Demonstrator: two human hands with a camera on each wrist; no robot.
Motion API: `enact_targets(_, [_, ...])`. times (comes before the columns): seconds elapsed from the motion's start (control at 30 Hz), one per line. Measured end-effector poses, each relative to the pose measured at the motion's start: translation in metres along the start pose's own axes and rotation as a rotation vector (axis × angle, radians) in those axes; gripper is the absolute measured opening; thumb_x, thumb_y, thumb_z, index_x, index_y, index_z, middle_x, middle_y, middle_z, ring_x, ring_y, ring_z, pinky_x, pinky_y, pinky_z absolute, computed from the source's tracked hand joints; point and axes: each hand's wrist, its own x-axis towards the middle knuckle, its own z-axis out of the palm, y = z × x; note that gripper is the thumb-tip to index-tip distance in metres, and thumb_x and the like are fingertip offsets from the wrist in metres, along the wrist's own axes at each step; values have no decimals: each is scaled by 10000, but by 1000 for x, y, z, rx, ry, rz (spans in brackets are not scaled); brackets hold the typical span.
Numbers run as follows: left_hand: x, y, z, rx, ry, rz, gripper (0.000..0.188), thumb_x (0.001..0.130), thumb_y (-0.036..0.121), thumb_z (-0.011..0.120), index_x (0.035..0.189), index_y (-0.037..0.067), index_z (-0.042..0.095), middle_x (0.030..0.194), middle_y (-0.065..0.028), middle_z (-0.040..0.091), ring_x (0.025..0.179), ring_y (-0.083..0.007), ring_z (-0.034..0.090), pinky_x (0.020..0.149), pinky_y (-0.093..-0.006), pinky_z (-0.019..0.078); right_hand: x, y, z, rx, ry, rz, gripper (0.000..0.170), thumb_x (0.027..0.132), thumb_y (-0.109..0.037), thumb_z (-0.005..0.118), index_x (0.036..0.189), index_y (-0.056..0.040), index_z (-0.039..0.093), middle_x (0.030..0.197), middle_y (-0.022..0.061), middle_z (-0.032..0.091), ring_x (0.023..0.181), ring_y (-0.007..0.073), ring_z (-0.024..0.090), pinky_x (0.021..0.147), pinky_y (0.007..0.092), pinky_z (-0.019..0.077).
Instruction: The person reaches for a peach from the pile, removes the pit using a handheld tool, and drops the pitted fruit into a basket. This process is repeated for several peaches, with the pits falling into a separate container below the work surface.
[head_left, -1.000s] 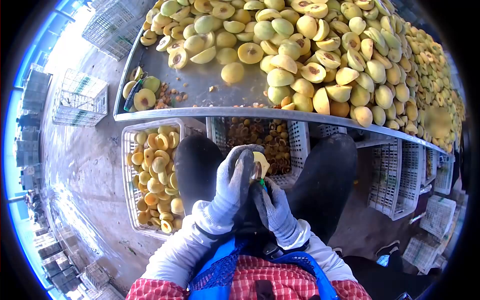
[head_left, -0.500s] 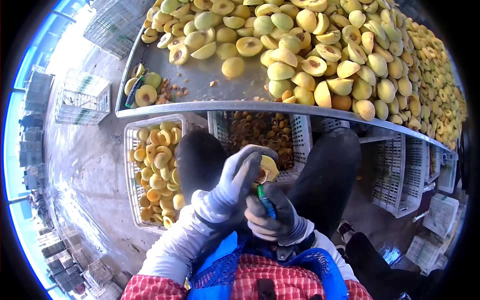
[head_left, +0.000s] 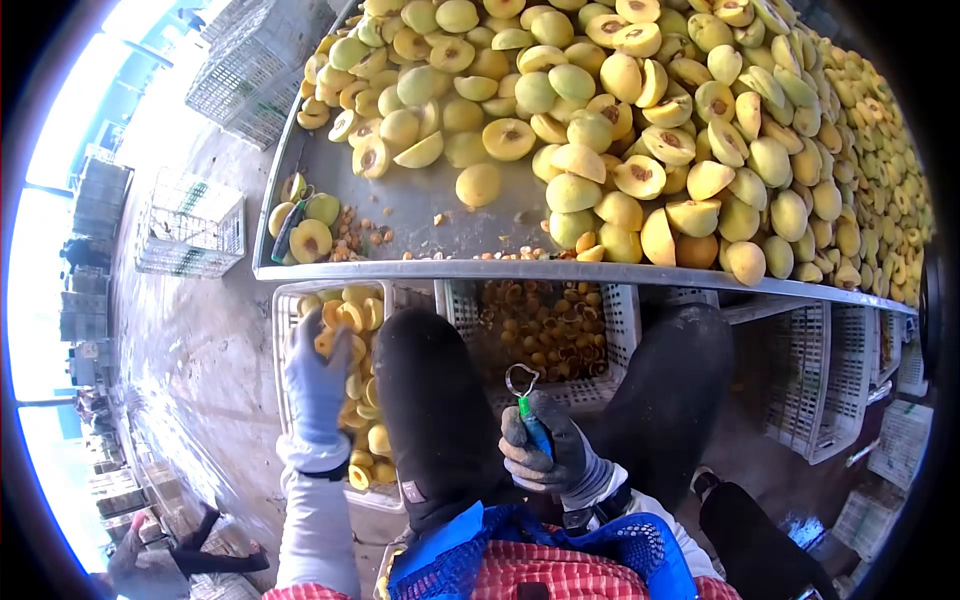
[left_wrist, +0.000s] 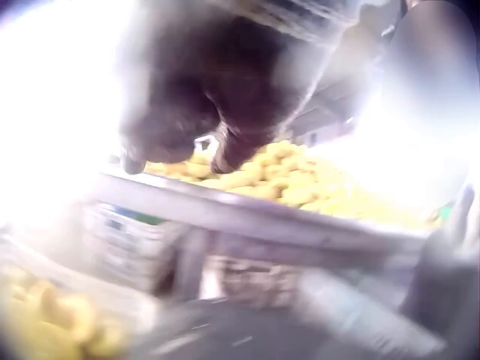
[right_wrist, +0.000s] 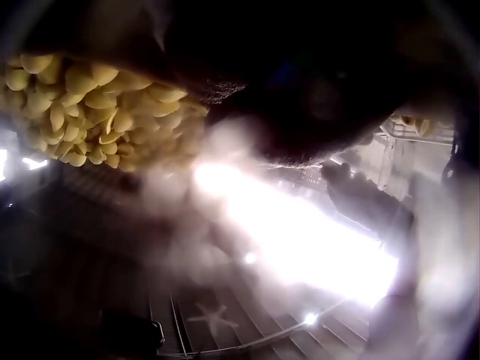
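Note:
My gloved left hand (head_left: 318, 390) is over a white crate (head_left: 281, 345) of cored yellow peach halves (head_left: 354, 312), at the left of my knees. Its fingers are loosely extended, a peach half showing beside the fingertips. In the left wrist view the same hand (left_wrist: 210, 97) is dark and blurred, fingers pointing down. My gloved right hand (head_left: 550, 455) grips a pitting tool (head_left: 536, 428) in front of my lap. The tool's blue-green handle lies in the curled fingers, and its looped metal blade (head_left: 521, 380) points up, holding no fruit.
A metal table (head_left: 400, 235) carries a big heap of peach halves (head_left: 640, 180), pits still in many. At its left corner lies a second tool (head_left: 288, 232) by a few halves. Between my knees stands a crate (head_left: 624, 330) of brown scraps. Stacked crates (head_left: 800, 370) stand right.
My left hand has moved from my lap, where it held a peach half against the tool, out left to the crate. The right hand stays in front with the tool, now apart from the fruit.

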Motion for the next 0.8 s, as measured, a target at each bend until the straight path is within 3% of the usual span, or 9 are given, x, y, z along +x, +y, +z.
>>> enact_targets(0.03, [17,36,6,-187,-99,-66,363,818,175,712,1124,8,612,1004,-147,654,869,-230,649,744,-321,507,1,-1,2,-55,59,-22,487,979,-505,370,880,-49,509,550,17,443,363,77,374,328,223,332])
enact_targets(0.1, [62,84,26,-170,-240,217,335,797,228,735,1049,28,642,858,-118,660,769,-214,648,665,-310,492,3,-6,9,-176,177,-63,478,990,-486,354,887,-47,514,562,21,460,355,75,375,328,224,333])
enact_targets(0.27, [168,165,116,465,-711,291,615,764,579,647,1030,26,610,982,-163,681,926,-312,654,818,-404,503,1,-18,5,-152,211,-150,489,989,-501,340,907,-55,525,571,25,490,340,85,382,309,223,308])
enact_targets(0.4, [170,154,145,96,-619,499,652,743,470,730,1122,-26,543,1007,-209,659,934,-296,651,798,-376,505,-3,-26,5,-150,322,-190,493,988,-505,344,945,-45,516,582,35,515,353,105,411,317,227,301])
enact_targets(0.43, [165,149,147,-252,-789,448,549,766,357,739,1115,-6,520,985,-142,660,888,-266,642,782,-327,510,-4,-29,10,-171,358,-207,486,991,-496,346,955,-42,515,590,38,523,359,106,419,322,227,303])
enact_targets(0.5, [114,165,101,-1286,-1060,-63,517,808,70,663,1280,31,457,1076,-82,575,983,-141,566,800,-253,516,-7,-36,31,-420,441,-397,409,993,-431,405,987,-37,514,595,31,523,380,99,429,344,220,324])
enact_targets(0.63, [35,149,65,-1580,-1032,-243,785,667,80,677,1384,5,367,1299,-114,504,1213,-230,486,1067,-328,339,0,-45,65,-711,542,-594,261,972,-285,522,1010,-27,530,596,19,527,454,79,479,411,197,373])
enact_targets(0.7, [18,160,45,-1333,-1094,-178,797,677,113,693,1389,-4,354,1297,-114,501,1217,-227,477,1058,-319,344,2,-46,68,-876,665,-531,226,935,-212,589,1016,-7,536,654,43,561,531,87,532,470,224,417])
enact_targets(0.8, [-13,160,45,-1696,-897,-436,669,766,154,688,1348,-16,402,1208,-109,550,1104,-197,541,960,-296,426,9,-34,44,-1465,690,-700,226,912,-160,593,1044,13,531,782,116,600,643,168,591,518,297,455])
